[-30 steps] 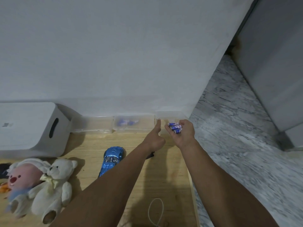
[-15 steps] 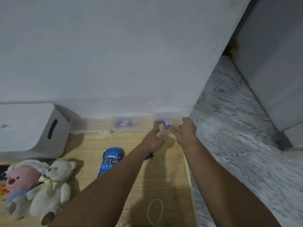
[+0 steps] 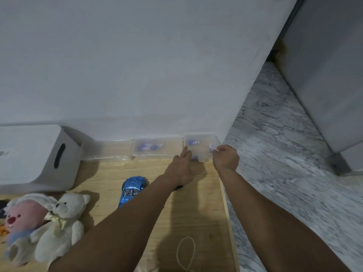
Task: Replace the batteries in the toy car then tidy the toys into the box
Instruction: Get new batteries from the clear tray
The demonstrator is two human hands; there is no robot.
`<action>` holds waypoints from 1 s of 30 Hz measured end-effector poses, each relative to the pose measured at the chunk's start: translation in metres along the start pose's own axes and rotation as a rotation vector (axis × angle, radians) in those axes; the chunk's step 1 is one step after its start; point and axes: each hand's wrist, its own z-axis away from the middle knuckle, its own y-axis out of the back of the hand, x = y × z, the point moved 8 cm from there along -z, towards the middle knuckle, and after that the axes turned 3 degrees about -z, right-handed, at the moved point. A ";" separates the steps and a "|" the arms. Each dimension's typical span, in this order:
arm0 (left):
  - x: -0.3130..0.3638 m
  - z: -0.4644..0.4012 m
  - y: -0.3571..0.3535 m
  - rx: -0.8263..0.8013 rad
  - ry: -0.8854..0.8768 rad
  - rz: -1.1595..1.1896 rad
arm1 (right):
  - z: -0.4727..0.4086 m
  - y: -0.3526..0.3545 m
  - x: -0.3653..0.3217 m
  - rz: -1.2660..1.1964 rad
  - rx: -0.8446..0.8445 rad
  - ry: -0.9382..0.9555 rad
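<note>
the right hand (image 3: 225, 158) curls its fingers on the right edge of the small clear case (image 3: 200, 147) right of centre; the left hand (image 3: 181, 168) lays straight fingers on its left edge. batteries (image 3: 193, 142) lie inside. the toy car (image 3: 132, 190) lies lower left, nearer the left hand, nose toward the wall.

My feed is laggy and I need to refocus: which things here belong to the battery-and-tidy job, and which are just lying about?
Job: blue toy car; batteries in the right clear tub, which both hands touch; middle tub with more batteries; white teddy; pink plush; white box.

Lying about: empty-looking left tub; white cord loop.
</note>
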 end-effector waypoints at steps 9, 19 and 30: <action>-0.007 -0.006 -0.003 -0.109 0.031 -0.082 | 0.008 -0.022 -0.022 0.459 -0.129 0.460; -0.012 -0.005 -0.003 -0.103 0.017 -0.108 | 0.017 -0.036 -0.026 0.821 -0.038 0.660; -0.009 0.002 0.018 0.099 -0.022 0.250 | 0.020 -0.035 -0.021 0.749 -0.016 0.579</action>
